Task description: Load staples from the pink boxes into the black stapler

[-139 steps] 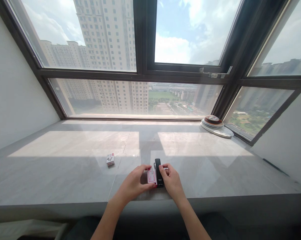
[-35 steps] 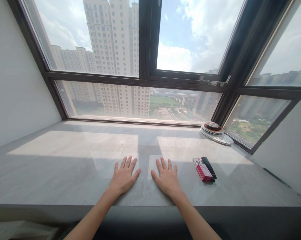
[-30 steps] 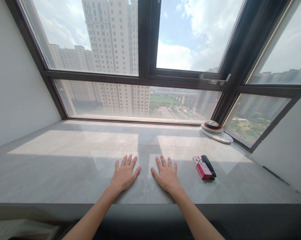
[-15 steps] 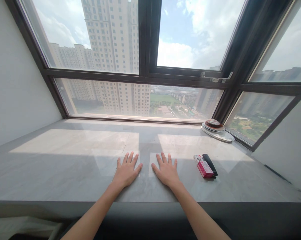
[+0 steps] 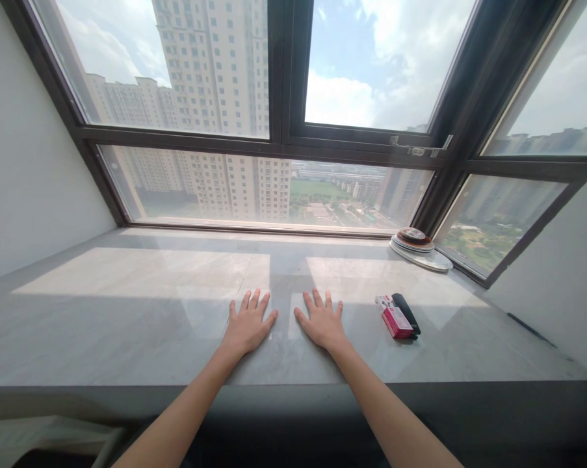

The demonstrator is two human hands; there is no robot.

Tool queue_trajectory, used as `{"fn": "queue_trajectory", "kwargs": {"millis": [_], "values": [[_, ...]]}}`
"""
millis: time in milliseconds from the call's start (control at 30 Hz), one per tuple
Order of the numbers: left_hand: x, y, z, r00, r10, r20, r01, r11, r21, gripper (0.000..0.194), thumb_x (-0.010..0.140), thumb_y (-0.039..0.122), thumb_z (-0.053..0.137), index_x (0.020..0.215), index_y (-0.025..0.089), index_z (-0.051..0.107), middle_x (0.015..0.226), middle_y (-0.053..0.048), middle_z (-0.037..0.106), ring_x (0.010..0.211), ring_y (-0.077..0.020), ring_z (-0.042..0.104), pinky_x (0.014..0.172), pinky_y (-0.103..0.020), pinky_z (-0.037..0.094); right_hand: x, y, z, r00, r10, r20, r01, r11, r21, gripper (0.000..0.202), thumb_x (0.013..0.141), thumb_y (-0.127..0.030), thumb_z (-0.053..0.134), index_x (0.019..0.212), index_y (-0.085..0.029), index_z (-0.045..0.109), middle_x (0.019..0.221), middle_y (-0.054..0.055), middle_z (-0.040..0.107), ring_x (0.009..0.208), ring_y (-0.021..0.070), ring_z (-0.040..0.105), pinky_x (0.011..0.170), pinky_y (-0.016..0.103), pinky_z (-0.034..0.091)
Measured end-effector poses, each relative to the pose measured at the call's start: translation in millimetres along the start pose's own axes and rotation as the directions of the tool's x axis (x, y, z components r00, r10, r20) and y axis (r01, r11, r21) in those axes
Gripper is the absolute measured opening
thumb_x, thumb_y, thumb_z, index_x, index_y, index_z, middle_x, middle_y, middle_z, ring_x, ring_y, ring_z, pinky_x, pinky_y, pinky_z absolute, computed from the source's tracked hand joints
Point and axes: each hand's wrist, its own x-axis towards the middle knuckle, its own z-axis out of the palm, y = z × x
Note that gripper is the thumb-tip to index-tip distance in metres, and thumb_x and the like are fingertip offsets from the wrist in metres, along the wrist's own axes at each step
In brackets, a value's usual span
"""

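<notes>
Here, the left hand (image 5: 247,327) and right hand (image 5: 322,323) lie palm-down, each grip spread wide, on the glossy pale-grey windowsill (image 5: 127,338); rightward sit a red-and-white cardboard box (image 5: 396,323), small white box (image 5: 384,303) and long black stapler (image 5: 406,314).

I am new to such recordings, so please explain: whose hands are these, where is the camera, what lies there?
No machine here: these are a person's bare left hand and right hand, lying palm down, fingers spread, on a pale windowsill. One head-worn camera takes every picture, looking forward and down. Neither hand holds anything. At the right lie a red-and-white box, a whiter box and a black stapler, close together; farther back are stacked plates.
</notes>
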Motion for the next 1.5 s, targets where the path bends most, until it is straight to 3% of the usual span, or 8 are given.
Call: {"fn": "queue_trajectory", "kwargs": {"millis": [400, 967, 1500], "values": [[13.1, -0.6, 5.8, 1.0, -0.009, -0.007, 0.009, 1.0, -0.015, 0.074, 0.096, 0.074, 0.019, 0.156, 0.035, 0.031, 0.168, -0.004, 0.019, 0.154, -0.0331, 0.008, 0.118, -0.065, 0.005, 18.1, -2.1, 7.5, 0.999, 0.031, -0.015, -0.031, 0.999, -0.023, 0.075, 0.095, -0.074, 0.016, 0.161, -0.038, 0.018, 0.17, -0.001, 0.007, 0.152, 0.0377, -0.008, 0.113, 0.067, -0.006], [72.8, -0.7, 32.6, 0.996, -0.085, 0.024, 0.086, 0.996, -0.029, 0.081, 0.091, 0.079, 0.018, 0.158, 0.035, 0.028, 0.169, -0.002, 0.013, 0.155, -0.0361, 0.003, 0.118, -0.066, 0.002, 68.9, -6.0, 22.6, 0.996, 0.068, -0.064, -0.07, 0.997, -0.022, 0.076, 0.093, -0.073, 0.018, 0.16, -0.037, 0.022, 0.169, 0.003, 0.011, 0.152, 0.0416, -0.002, 0.11, 0.072, -0.006], [85.3, -1.6, 37.3, 0.994, -0.102, 0.033, 0.103, 0.994, -0.04, 0.082, 0.09, 0.078, 0.018, 0.158, 0.034, 0.027, 0.169, -0.003, 0.013, 0.155, -0.0351, 0.004, 0.118, -0.065, 0.0, 86.7, -11.0, 26.9, 0.99, 0.115, -0.078, -0.116, 0.993, -0.01, 0.075, 0.093, -0.07, 0.019, 0.16, -0.037, 0.023, 0.169, 0.002, 0.012, 0.152, 0.0411, -0.003, 0.11, 0.074, -0.006]]}}
